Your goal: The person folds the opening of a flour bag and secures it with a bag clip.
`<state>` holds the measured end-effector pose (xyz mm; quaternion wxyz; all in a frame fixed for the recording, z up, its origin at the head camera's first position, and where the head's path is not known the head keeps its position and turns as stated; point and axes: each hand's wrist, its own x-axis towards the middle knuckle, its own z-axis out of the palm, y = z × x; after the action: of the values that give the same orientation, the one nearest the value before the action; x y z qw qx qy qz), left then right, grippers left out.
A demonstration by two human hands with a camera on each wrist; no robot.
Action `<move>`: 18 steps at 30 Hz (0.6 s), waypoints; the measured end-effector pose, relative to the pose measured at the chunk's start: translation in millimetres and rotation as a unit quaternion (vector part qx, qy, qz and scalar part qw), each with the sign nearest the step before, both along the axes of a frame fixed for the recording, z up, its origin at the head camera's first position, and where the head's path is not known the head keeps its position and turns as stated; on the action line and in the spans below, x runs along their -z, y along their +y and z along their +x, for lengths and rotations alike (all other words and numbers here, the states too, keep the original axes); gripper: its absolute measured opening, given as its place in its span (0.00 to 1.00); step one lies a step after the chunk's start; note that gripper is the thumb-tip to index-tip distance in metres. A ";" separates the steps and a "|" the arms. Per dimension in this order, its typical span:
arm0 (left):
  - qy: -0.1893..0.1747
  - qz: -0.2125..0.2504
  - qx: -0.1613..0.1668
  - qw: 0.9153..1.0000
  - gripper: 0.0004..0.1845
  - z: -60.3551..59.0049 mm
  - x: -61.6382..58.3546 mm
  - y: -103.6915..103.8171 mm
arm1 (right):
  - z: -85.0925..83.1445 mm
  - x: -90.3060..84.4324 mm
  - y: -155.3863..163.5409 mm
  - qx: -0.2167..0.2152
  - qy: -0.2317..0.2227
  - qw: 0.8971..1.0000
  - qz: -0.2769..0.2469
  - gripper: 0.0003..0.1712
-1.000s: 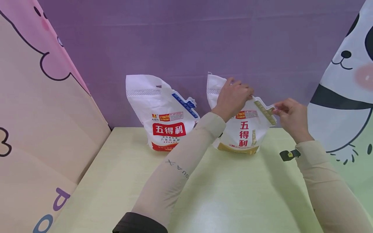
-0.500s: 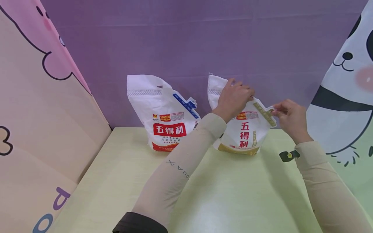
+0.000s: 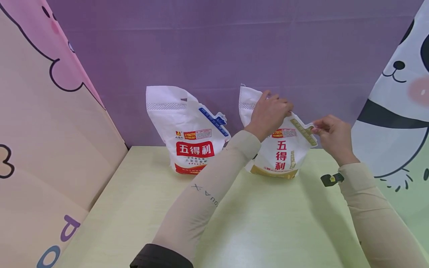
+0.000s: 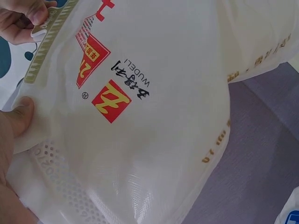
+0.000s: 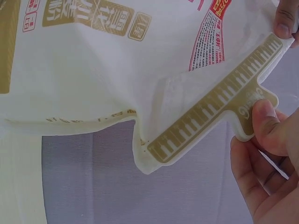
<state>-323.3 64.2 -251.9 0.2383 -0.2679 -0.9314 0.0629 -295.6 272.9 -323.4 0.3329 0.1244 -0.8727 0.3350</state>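
Grip, right: our right hand [image 3: 335,137] pinches the tab end of the gold seal strip [image 5: 219,114] between thumb and curled fingers; the right wrist view shows the thumb [image 5: 268,123] pressed flat on the tab.

Grip, left: our left hand [image 3: 269,113] holds the top of the same gold-trimmed flour bag [image 3: 279,149], fingers curled over its upper edge at the other end of the strip. In the left wrist view our thumb [image 4: 18,116] lies against the white film beside the perforated band.

Position of item: the bag stands upright on the pale yellow-green table [image 3: 167,223], near the back edge, close to the purple wall [image 3: 218,44]. Red characters run down its front above a gold base band.

Adjacent: a second bag, with red label and blue strip [image 3: 187,130], stands upright to the left, near the first. Our left forearm crosses in front of the space between them, so we cannot tell whether they touch.

Surrounds: a pink cartoon panel [image 3: 43,111] leans at the left; a panda panel [image 3: 399,93] stands at the right.

Obscured: our left hand covers the bag's top centre, and the sleeve hides its lower left corner. Whether the seal is open we cannot tell. A small black-and-yellow device [image 3: 331,179] sits at our right wrist, too small to identify. The fine print on both bags is unreadable.
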 end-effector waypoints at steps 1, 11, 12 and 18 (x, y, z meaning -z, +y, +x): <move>-0.001 0.000 0.000 1.000 0.17 0.1 0.1 0.1 | 0.1 0.1 -0.1 0.000 0.000 1.000 0.001 0.06; 0.001 0.000 -0.006 1.000 0.17 0.8 0.6 0.7 | -0.7 0.2 0.9 0.000 -0.012 1.000 0.011 0.06; 0.002 0.000 -0.006 1.000 0.17 0.8 0.7 0.7 | -0.6 0.1 1.2 0.002 -0.015 1.000 0.013 0.06; -0.002 0.002 -0.006 1.000 0.17 1.2 1.4 1.0 | -0.1 0.4 3.0 0.004 -0.029 0.999 0.020 0.08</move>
<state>-322.1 65.2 -253.3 0.2372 -0.2619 -0.9335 0.0616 -295.7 275.9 -323.8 0.3060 0.1177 -0.8892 0.3192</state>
